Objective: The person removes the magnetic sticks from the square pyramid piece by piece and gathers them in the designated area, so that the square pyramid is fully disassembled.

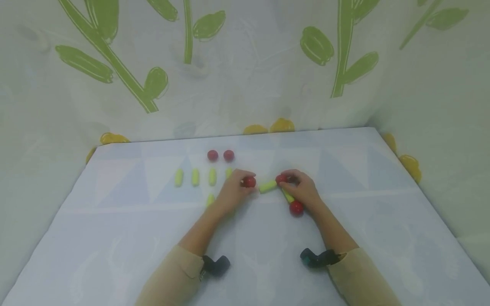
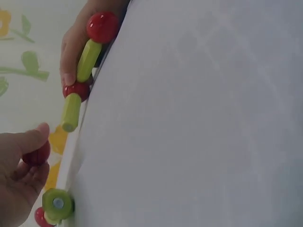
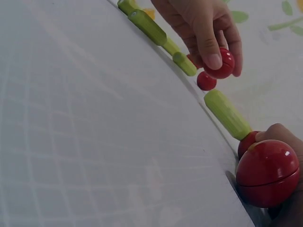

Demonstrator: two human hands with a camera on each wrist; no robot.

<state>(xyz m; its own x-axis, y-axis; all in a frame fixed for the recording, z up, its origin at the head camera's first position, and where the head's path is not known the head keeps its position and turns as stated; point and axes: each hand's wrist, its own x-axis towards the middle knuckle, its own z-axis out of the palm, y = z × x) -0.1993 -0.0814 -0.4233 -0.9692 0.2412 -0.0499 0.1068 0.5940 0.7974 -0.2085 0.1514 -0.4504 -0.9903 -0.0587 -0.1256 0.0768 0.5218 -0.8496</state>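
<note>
My left hand [image 1: 233, 190] pinches a glossy red ball [image 1: 250, 182] between thumb and fingers. In the right wrist view this ball [image 3: 220, 64] shows a groove around it. Just to the right, a light-green rod [image 1: 267, 187] points from a second red ball [image 1: 281, 179] toward the left hand, its near end free. My right hand [image 1: 305, 189] grips that second ball. From there another green rod [image 1: 288, 195] runs down to a third red ball [image 1: 296, 208], making a bent chain, also seen in the left wrist view with its end ball [image 2: 102, 27].
Two loose red balls [image 1: 220, 155] lie toward the back of the white patterned table [image 1: 260, 246]. Several green rods [image 1: 195, 177] stand in a row left of my left hand, one partly hidden behind it. Another rod [image 1: 210, 199] lies nearer, by the left wrist. A leaf-printed curtain [image 1: 245, 93] hangs behind.
</note>
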